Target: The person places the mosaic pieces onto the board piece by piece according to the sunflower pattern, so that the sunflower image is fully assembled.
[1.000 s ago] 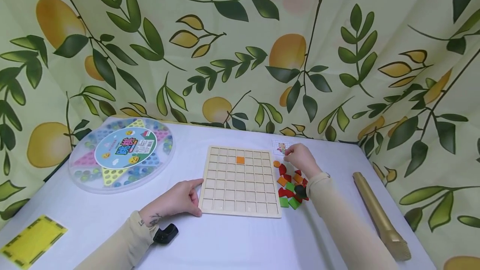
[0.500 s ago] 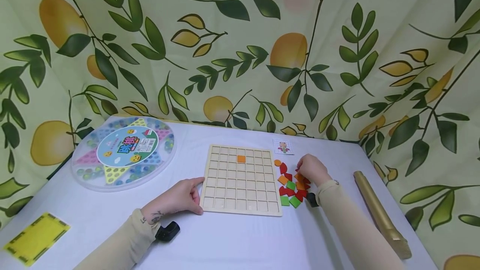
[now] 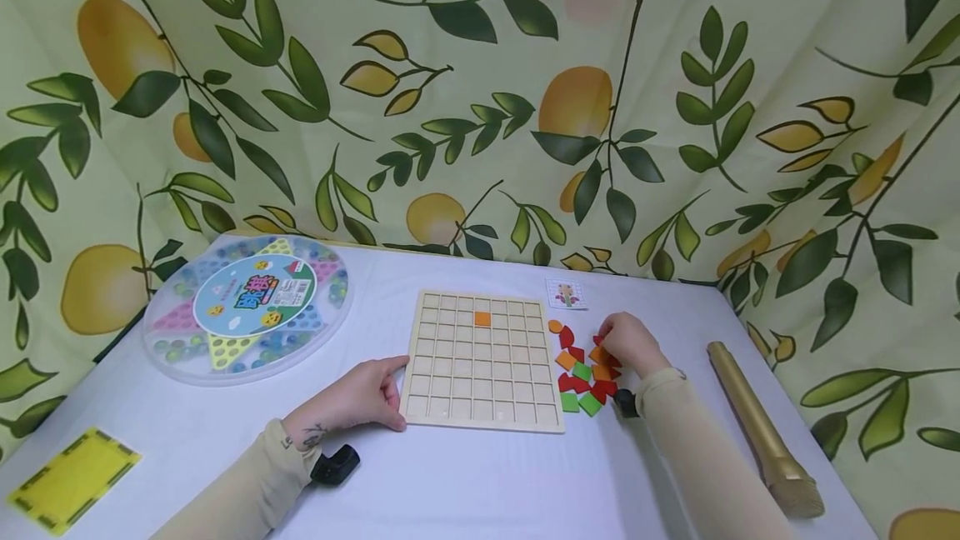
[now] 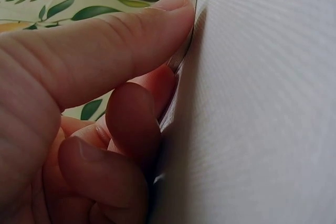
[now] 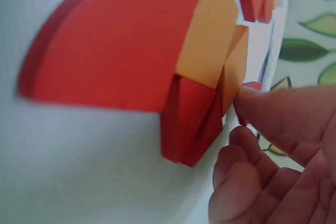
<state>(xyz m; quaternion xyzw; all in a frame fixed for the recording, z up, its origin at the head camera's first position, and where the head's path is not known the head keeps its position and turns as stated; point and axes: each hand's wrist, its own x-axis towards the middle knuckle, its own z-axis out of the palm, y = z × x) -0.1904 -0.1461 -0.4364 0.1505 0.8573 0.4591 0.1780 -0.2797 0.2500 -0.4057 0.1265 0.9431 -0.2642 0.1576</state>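
My left hand (image 3: pixel 363 395) is at the left edge of a square wooden grid board (image 3: pixel 480 365). Its thumb and index finger touch the rim, spread apart, the thumb near the front corner; the other fingers curl beneath. One orange square tile (image 3: pixel 482 319) sits in an upper cell. To the board's right, my right hand (image 3: pixel 632 342) reaches into loose wooden pieces. In the right wrist view its thumb lies against a small red piece (image 5: pixel 253 85), apparently pinched, with the index fingertip hidden. An orange piece (image 5: pixel 207 30), a red quarter-round piece (image 5: pixel 115 45) and others lie close by.
A small picture card (image 3: pixel 567 294) lies behind the pieces. At the far left is a round Chinese checkers case (image 3: pixel 172 348) with marbles; nearer, a yellow rectangular sheet (image 3: pixel 73 480). A gold tube-like object (image 3: pixel 761 427) lies at the right. A patterned curtain (image 3: pixel 480 107) hangs behind the table.
The right hand has moved from the picture card toward me, down to the loose pieces, and has barely shifted in the last half second. The left hand and board keep their place.
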